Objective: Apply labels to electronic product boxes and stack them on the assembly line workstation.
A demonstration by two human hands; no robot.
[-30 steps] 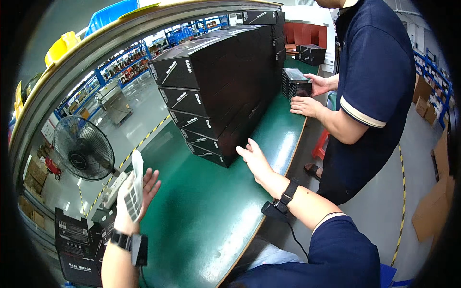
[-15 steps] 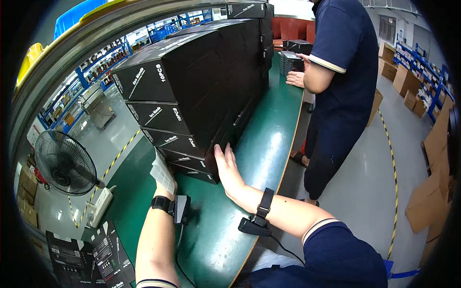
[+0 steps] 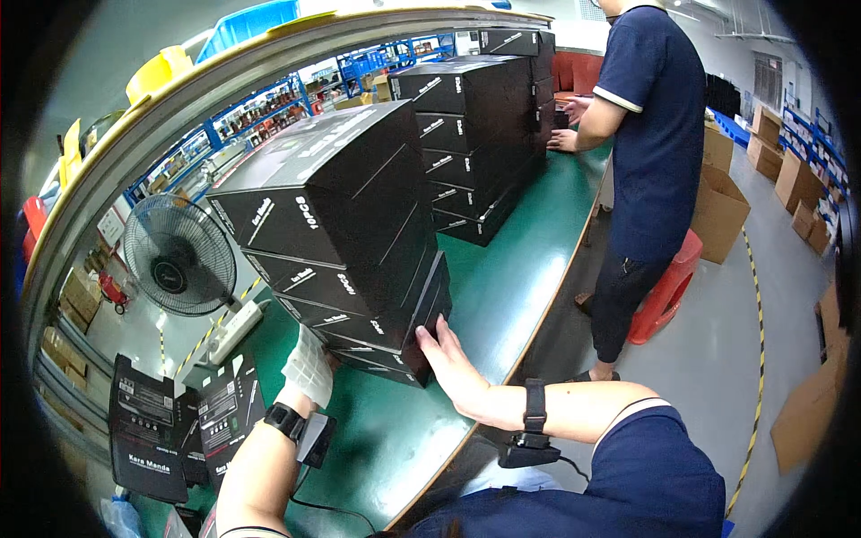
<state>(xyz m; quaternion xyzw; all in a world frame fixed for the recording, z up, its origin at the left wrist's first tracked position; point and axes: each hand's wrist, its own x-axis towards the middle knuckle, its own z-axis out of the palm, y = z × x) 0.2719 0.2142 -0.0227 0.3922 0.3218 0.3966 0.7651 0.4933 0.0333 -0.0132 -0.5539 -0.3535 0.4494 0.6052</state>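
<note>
A tall stack of black cartons [image 3: 359, 224] with white print stands in front of me over the green table, its lower boxes slightly out of line. My right hand [image 3: 456, 368] presses against the lower right side of the stack, fingers stretched out along it. At the lower left corner is my left hand [image 3: 309, 368], with a translucent whitish sheet of small squares over its back; its fingers are mostly hidden by the boxes. The stack is held between both hands. Whether its base touches the table cannot be made out. Each wrist wears a black strap with a small device.
More black cartons [image 3: 489, 143] are stacked behind. A co-worker [image 3: 655, 134] stands at the table's right edge, hands beyond that stack. Left lie flattened black cartons [image 3: 148, 439], a white power strip [image 3: 238, 332] and a black fan [image 3: 179, 255]. A red stool [image 3: 668, 291] stands behind the co-worker.
The front stack has come away from the cartons behind it, toward me, moving with both hands; green table now shows between them. The view has shifted too.
</note>
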